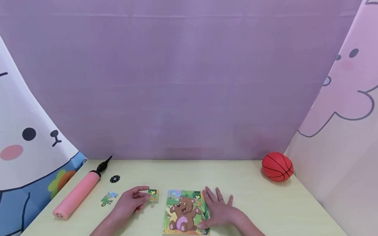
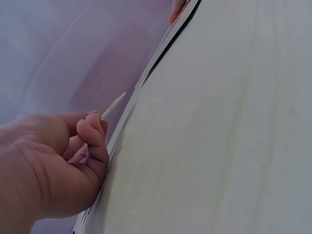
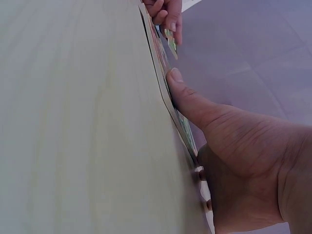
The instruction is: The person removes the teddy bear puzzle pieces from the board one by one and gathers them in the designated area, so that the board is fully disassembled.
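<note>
My left hand (image 1: 130, 202) pinches a jigsaw piece (image 1: 153, 195) between thumb and fingers, left of the bear puzzle. The piece is green and orange with a small yellow shape, and the left wrist view shows its thin pale edge (image 2: 113, 106). A bear puzzle (image 1: 183, 213) lies flat on the table in front of me, showing a brown bear among green plants. Along its right edge rests my right hand (image 1: 218, 209), fingers spread. In the right wrist view the thumb (image 3: 192, 100) lies over the puzzle's edge.
Another jigsaw piece (image 1: 109, 198) lies on the table (image 1: 248, 196) beyond my left forearm. Behind it is a round black chip (image 1: 115, 179). A pink hand pump (image 1: 77, 195) with a black nozzle lies at the left edge. A red toy basketball (image 1: 277, 167) sits at the back right.
</note>
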`<state>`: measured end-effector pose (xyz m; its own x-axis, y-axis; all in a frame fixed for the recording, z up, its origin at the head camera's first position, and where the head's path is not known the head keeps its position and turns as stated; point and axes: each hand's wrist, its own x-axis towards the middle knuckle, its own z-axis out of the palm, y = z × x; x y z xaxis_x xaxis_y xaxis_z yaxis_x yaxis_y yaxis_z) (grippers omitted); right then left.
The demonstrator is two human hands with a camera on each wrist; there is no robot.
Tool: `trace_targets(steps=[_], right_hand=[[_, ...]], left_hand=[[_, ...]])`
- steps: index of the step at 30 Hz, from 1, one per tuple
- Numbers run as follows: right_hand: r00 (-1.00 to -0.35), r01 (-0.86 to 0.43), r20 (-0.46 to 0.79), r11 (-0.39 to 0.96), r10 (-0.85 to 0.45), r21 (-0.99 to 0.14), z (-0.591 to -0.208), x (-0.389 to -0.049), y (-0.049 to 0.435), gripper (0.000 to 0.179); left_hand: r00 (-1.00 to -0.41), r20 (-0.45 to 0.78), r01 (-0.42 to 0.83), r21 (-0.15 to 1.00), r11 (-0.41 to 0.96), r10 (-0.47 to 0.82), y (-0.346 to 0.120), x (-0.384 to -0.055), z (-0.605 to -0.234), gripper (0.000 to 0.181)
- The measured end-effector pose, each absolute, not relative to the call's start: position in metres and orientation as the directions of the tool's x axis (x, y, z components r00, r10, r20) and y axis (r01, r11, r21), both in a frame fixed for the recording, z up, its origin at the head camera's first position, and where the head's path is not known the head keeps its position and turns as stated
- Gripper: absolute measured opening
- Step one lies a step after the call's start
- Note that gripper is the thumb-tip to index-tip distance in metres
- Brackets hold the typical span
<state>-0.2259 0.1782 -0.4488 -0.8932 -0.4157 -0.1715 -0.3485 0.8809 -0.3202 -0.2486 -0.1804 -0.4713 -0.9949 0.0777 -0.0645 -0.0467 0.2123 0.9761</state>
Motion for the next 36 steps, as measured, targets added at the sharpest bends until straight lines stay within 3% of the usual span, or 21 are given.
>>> trace_targets(steps=[13, 36], right_hand=[[-0.883, -0.360, -0.182, 0.874, -0.432, -0.326, -0.462, -0.236, 0.183, 0.129], [-0.900, -0.325, -0.194, 0.897, -0.391, -0.299, -0.451, -0.230, 0.178, 0.119]], left_hand=[[-0.998, -0.057, -0.043, 0.953, 0.299, 0.037, -0.183, -0.246, -0.470, 0.040], [-0.998, -0.033, -0.054, 0.924, 0.378, -0.062, -0.183, -0.247, -0.466, 0.036]])
